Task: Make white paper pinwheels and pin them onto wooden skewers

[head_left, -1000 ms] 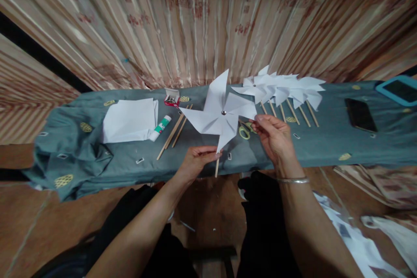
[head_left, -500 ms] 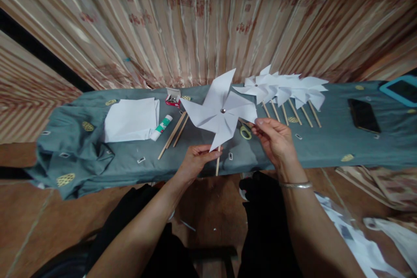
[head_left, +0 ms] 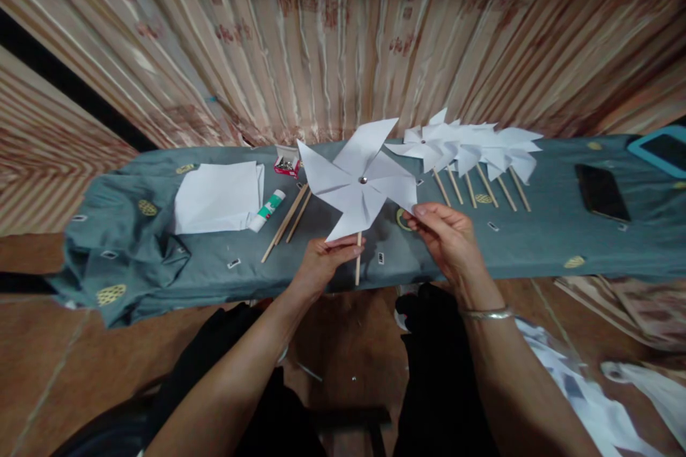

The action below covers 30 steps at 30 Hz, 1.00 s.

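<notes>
A pleated, patterned curtain (head_left: 343, 28) hangs behind everything, beyond both grips. Under the hands runs a long table with a grey-green cloth (head_left: 536, 243). Beyond the right grip and to its right, a row of white pinwheels (head_left: 471, 146) lies overlapped, six wooden handles pointing back toward the person. Well left of the left grip is a stack of white paper (head_left: 217, 196).

The white pinwheel (head_left: 351, 193) in hand stands just above the left grip, its blades spread between the two hands. Compared with a second ago it has turned clockwise: the top blade leans further right, the bottom one has swung left, and the right hand has come lower with the blade tip.

The left hand (head_left: 326, 264) pinches the handle between thumb and fingers, just under the blades, its forearm slanting up from the lower left. The right hand (head_left: 447, 232) pinches the right blade's tip between thumb and forefinger, the other fingers curled; a bracelet (head_left: 487, 313) circles that wrist.

Well right of the right grip lies a dark phone (head_left: 603, 193). Left of the left grip are loose sticks (head_left: 284, 225) and a glue stick (head_left: 269, 208). Beyond them, a small red box (head_left: 292, 173) stands with its flap up, holding shiny metal pins (head_left: 286, 164).
</notes>
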Each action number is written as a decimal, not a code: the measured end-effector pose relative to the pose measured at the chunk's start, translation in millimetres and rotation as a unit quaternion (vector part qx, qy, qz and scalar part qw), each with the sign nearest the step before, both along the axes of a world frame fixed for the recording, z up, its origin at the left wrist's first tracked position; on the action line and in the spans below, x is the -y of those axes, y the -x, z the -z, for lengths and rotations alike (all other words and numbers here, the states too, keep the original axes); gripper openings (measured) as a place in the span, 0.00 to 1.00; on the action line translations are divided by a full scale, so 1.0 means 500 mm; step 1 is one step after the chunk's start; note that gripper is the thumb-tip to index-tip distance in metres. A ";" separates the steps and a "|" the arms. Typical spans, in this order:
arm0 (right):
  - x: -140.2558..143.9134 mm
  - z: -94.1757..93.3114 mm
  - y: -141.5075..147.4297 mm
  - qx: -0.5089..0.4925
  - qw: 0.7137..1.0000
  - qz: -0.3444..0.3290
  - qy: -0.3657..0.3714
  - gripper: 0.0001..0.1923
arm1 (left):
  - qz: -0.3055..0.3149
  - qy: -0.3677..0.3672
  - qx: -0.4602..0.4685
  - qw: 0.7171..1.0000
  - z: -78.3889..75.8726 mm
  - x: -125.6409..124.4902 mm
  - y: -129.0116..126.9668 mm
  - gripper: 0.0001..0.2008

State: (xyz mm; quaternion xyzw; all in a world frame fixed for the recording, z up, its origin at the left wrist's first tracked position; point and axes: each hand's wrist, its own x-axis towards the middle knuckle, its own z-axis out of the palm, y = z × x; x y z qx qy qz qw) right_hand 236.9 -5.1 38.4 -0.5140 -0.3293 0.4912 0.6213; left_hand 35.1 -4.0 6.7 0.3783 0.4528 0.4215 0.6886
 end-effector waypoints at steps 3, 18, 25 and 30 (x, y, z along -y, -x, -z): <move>0.003 0.002 0.007 0.007 1.000 -0.015 0.002 0.14 | -0.006 -0.001 -0.003 1.000 -0.003 -0.001 0.001 0.15; 0.019 0.005 0.072 0.009 0.994 -0.105 0.039 0.16 | -0.027 0.001 -0.006 1.000 -0.012 -0.006 0.003 0.15; 0.022 0.008 0.086 0.019 0.991 -0.125 0.037 0.15 | -0.031 -0.005 -0.003 1.000 -0.010 -0.008 0.004 0.13; 0.022 0.007 0.093 0.046 0.989 -0.141 0.028 0.15 | -0.026 -0.017 0.006 1.000 -0.013 -0.008 0.005 0.13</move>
